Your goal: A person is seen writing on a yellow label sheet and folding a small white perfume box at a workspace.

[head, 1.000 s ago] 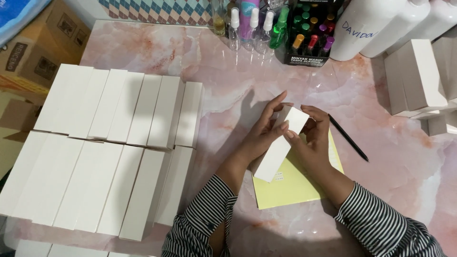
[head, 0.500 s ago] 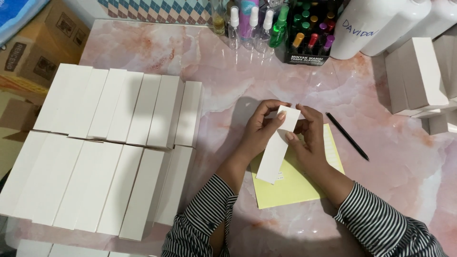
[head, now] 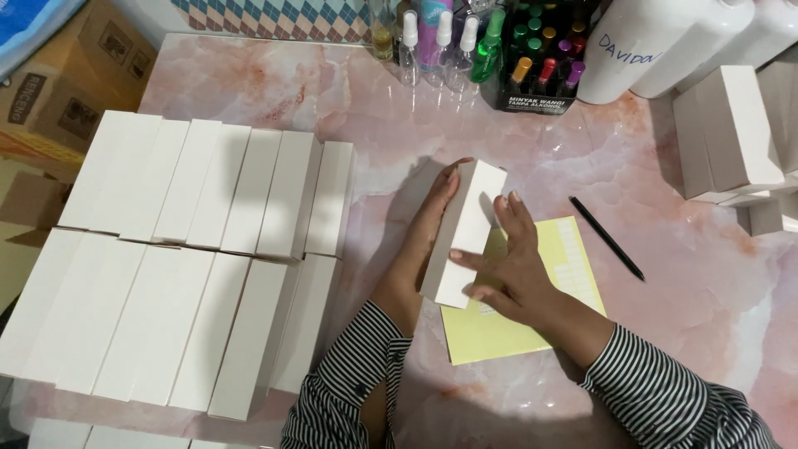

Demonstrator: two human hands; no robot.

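Note:
A long white carton box (head: 465, 224) stands on its side on the pink marble table (head: 332, 91), held between both hands. My left hand (head: 428, 224) lies flat along its left side, fingers straight. My right hand (head: 507, 262) presses its right face with spread fingers. Under the box and my right hand lies a yellow sheet (head: 532, 308) bearing small pale stickers. Both sleeves are black-and-white striped.
Two rows of several identical white boxes (head: 191, 249) lie on the left. A black pen (head: 607, 237) rests right of the sheet. More white boxes (head: 727, 133) stand far right. Spray bottles (head: 440, 41), a rack of small coloured bottles (head: 540, 58) and large white bottles (head: 657, 41) line the back edge.
The hands were folding the box's top end; now the end is closed and both hands lie flat against the box's sides, turning it onto its side.

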